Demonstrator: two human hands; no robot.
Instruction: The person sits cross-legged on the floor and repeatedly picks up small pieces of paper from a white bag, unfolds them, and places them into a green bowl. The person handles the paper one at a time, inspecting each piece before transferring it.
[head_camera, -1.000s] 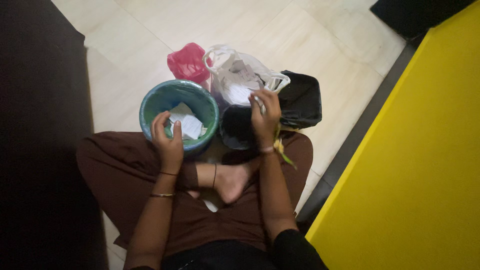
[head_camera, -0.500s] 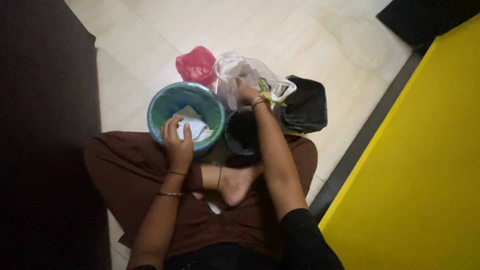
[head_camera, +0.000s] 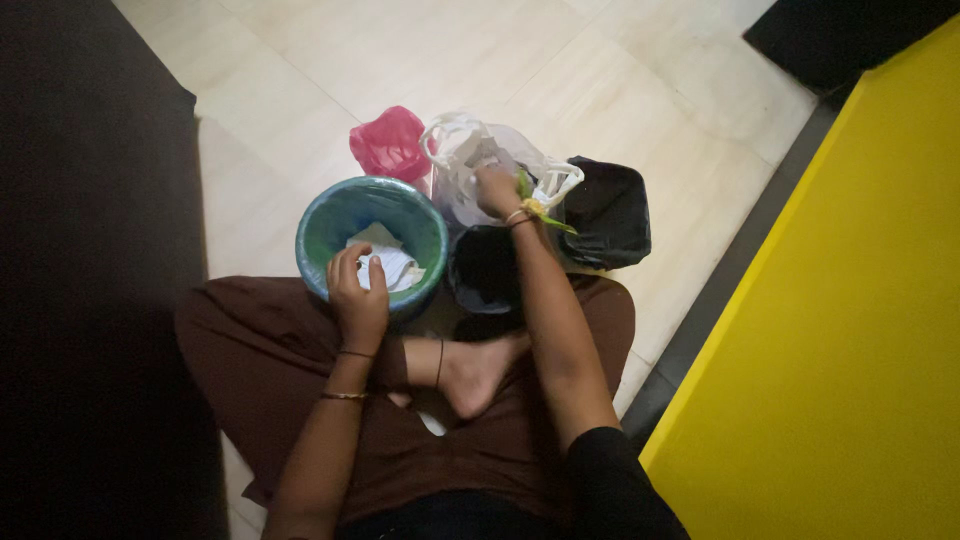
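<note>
We're seated cross-legged on the floor (head_camera: 300, 60). Our left hand (head_camera: 358, 292) curls over the near rim of the green bin (head_camera: 325, 225), fingers on the crumpled paper (head_camera: 392, 262) inside. Our right hand (head_camera: 497, 188) reaches into the white plastic bag (head_camera: 455, 150); its grip is hidden, so we can't tell. Pink bag (head_camera: 390, 143) behind, black bags (head_camera: 605, 210) right.

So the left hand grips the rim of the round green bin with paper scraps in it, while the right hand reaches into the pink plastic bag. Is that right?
Not quite. In the head view the right hand reaches into the white translucent plastic bag, not the pink plastic bag, which lies untouched beside it. The rest holds: the left hand grips the rim of the round green bin, which has paper scraps in it.
</note>
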